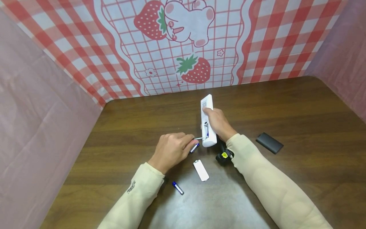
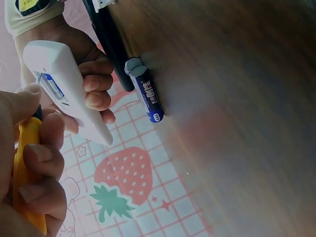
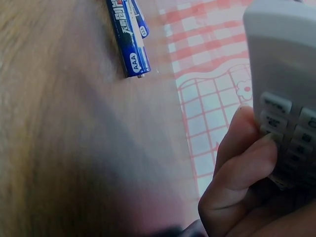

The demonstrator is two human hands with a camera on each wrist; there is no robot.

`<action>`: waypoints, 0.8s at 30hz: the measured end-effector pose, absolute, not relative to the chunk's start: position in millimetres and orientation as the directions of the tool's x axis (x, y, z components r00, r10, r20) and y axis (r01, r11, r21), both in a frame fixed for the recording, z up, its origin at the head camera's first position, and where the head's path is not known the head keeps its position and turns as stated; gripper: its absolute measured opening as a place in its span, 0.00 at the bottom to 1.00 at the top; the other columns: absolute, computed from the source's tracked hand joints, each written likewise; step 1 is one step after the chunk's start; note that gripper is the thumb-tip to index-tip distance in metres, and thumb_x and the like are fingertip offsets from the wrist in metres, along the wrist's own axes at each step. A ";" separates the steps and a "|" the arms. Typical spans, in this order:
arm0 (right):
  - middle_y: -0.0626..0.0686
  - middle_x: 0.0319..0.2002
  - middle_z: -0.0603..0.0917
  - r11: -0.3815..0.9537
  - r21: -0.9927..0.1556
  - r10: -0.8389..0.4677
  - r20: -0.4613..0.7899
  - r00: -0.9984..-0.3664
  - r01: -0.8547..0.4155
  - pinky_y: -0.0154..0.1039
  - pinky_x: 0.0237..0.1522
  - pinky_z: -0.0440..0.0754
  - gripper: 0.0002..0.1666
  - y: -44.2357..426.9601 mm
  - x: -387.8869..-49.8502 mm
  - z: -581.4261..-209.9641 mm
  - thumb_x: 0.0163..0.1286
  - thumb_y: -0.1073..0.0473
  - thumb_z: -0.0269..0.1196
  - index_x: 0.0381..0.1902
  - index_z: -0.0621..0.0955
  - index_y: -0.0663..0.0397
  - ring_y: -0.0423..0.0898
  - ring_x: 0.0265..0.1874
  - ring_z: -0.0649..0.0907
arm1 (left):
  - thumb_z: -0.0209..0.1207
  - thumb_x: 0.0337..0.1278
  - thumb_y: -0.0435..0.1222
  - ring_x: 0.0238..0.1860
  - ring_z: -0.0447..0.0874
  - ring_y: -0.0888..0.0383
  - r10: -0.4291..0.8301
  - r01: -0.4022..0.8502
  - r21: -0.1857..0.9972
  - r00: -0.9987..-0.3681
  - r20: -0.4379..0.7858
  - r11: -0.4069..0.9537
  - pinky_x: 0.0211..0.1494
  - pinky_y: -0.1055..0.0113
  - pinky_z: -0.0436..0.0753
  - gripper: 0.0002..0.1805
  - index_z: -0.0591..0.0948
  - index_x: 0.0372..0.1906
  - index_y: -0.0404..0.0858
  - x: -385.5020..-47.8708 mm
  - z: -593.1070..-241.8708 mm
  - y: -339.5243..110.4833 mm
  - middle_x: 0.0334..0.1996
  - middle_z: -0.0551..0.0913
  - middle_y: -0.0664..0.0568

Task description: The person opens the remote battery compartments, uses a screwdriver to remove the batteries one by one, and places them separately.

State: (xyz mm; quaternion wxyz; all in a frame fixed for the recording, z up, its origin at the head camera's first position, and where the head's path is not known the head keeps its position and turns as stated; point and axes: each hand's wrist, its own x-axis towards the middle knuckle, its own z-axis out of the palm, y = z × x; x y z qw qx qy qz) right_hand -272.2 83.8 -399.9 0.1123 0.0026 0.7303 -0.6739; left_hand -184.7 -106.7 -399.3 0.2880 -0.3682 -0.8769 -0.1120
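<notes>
My right hand point(image 1: 218, 122) grips a white remote control point(image 1: 210, 141), thumb on its back; its buttons point(image 3: 298, 148) show in the right wrist view. The battery compartment is uncovered, and a blue battery point(image 2: 53, 87) lies inside. My left hand point(image 1: 172, 146) holds a screwdriver by its yellow handle point(image 2: 28, 163). In the head view, the thin metal shaft point(image 1: 201, 138) reaches to the compartment's lower end; exact contact of the tip is too small to tell. Just by the left fingers, a blue and silver AAA battery point(image 1: 194, 147) lies on the table.
A white battery cover point(image 1: 201, 170) lies below the remote, and another battery point(image 1: 178, 188) lies nearer the front. To the right sits a flat black object point(image 1: 269, 142). A black wrist device with a yellow patch point(image 1: 224, 155) hangs at the right wrist. Patterned cloth point(image 1: 194, 70) rises behind the table.
</notes>
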 end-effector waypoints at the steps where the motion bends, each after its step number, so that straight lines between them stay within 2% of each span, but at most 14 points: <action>1: 0.59 0.27 0.78 0.089 -0.984 -0.148 -0.166 -0.975 0.154 0.42 0.27 0.81 0.24 83.9 -272.4 -399.9 0.78 0.48 0.47 0.45 0.73 0.68 0.48 0.22 0.81 | 0.64 0.66 0.44 0.17 0.77 0.60 0.579 0.710 -0.016 -0.561 0.591 0.704 0.20 0.62 0.75 0.10 0.84 0.31 0.44 -184.6 -399.2 -106.4 0.18 0.77 0.60; 5: 0.59 0.27 0.78 0.076 -0.985 -0.147 -0.167 -0.975 0.157 0.42 0.26 0.81 0.24 85.1 -272.6 -400.2 0.78 0.48 0.47 0.44 0.73 0.67 0.48 0.21 0.81 | 0.67 0.62 0.43 0.16 0.75 0.60 0.574 0.713 -0.019 -0.548 0.609 0.701 0.19 0.63 0.74 0.09 0.83 0.29 0.44 -184.7 -399.1 -105.8 0.17 0.75 0.60; 9: 0.59 0.27 0.78 0.074 -0.984 -0.146 -0.171 -0.974 0.162 0.41 0.26 0.81 0.24 83.9 -271.6 -399.4 0.78 0.48 0.48 0.45 0.73 0.68 0.48 0.21 0.81 | 0.66 0.63 0.43 0.16 0.74 0.60 0.555 0.700 -0.018 -0.550 0.624 0.714 0.19 0.62 0.74 0.09 0.83 0.29 0.43 -186.2 -399.3 -108.8 0.17 0.74 0.59; 14: 0.59 0.27 0.78 0.077 -0.985 -0.158 -0.164 -0.974 0.153 0.41 0.26 0.81 0.24 79.5 -269.9 -399.7 0.78 0.49 0.47 0.45 0.73 0.68 0.48 0.22 0.81 | 0.64 0.66 0.42 0.17 0.76 0.60 0.546 0.700 0.002 -0.559 0.624 0.715 0.21 0.61 0.76 0.10 0.84 0.31 0.42 -187.0 -400.3 -114.2 0.17 0.76 0.59; 24: 0.59 0.27 0.78 0.092 -0.984 -0.147 -0.164 -0.975 0.152 0.42 0.27 0.81 0.24 81.4 -270.6 -400.6 0.78 0.48 0.48 0.44 0.74 0.68 0.49 0.22 0.81 | 0.65 0.64 0.41 0.19 0.80 0.60 0.547 0.707 0.031 -0.573 0.610 0.707 0.23 0.61 0.79 0.08 0.86 0.32 0.42 -188.3 -400.0 -114.3 0.20 0.80 0.59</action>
